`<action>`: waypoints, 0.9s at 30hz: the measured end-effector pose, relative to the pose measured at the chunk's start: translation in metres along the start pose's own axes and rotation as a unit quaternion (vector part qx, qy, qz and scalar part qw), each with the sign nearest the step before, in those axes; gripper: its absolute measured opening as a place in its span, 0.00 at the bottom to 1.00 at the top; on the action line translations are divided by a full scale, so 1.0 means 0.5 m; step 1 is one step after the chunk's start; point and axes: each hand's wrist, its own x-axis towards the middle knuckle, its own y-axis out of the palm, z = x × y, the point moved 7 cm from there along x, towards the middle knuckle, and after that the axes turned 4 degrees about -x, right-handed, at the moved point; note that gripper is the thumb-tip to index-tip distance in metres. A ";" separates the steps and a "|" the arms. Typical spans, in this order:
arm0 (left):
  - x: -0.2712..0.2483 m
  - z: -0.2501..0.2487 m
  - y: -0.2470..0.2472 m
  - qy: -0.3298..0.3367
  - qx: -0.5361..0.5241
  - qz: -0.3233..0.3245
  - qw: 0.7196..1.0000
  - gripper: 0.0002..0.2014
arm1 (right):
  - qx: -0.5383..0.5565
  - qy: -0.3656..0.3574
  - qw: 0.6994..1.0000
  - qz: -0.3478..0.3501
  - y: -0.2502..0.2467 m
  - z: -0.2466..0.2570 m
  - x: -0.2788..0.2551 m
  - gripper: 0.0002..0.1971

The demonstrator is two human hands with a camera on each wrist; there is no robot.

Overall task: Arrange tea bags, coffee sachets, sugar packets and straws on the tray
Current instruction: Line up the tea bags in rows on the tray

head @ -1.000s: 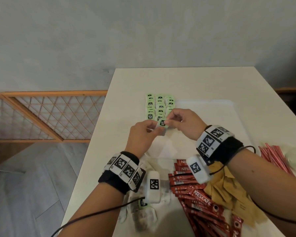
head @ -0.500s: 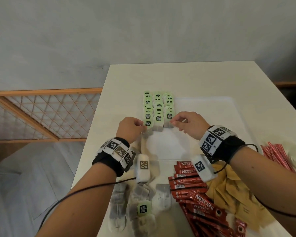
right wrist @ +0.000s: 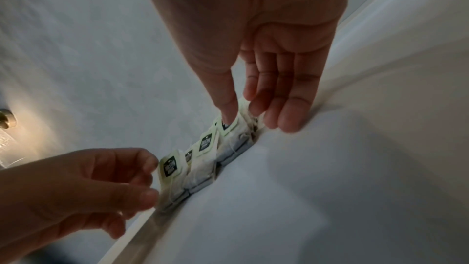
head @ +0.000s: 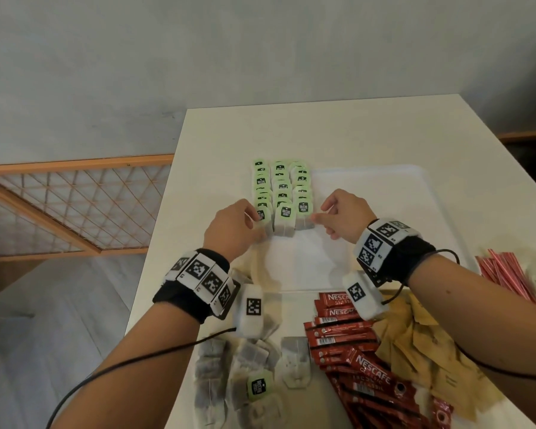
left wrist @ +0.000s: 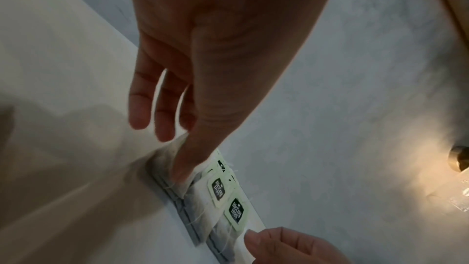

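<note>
Tea bags with green tags (head: pixel 280 193) stand in three columns on the left part of the white tray (head: pixel 384 193). My left hand (head: pixel 257 224) is at the front-left tea bag (head: pixel 262 216); in the left wrist view its thumb (left wrist: pixel 185 160) lies on that bag's top with the fingers behind it. My right hand (head: pixel 317 216) is at the front-right tea bag (head: pixel 304 212), and in the right wrist view its thumb (right wrist: pixel 227 107) and forefinger pinch the bag's top edge. The middle front bag (head: pixel 285 218) stands free between them.
Near me on the table lie loose tea bags (head: pixel 239 366), red coffee sachets (head: pixel 347 345) and brown sugar packets (head: pixel 421 345). Red-striped straws (head: pixel 505 274) lie at the right. The table's left edge (head: pixel 155 243) is close to my left wrist.
A second ago both hands held one tea bag together at the middle column. That bag now stands in the front row, and the hands have moved apart to the outer bags.
</note>
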 end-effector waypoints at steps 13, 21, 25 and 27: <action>-0.001 -0.030 -0.008 0.009 0.065 0.063 0.996 0.08 | -0.080 -0.017 0.997 -0.009 0.005 0.039 -0.023 0.11; -0.113 0.004 -0.075 0.010 0.049 0.084 0.995 0.07 | -0.022 -0.085 0.990 0.107 0.038 0.022 -0.180 0.09; -0.192 0.033 -0.066 -0.012 0.144 0.173 0.974 0.13 | -0.041 -0.104 0.987 0.115 0.050 0.000 -0.233 0.06; -0.239 0.050 -0.055 -0.032 0.155 0.224 0.961 0.21 | -0.030 -0.110 0.986 0.118 0.050 -0.007 -0.253 0.05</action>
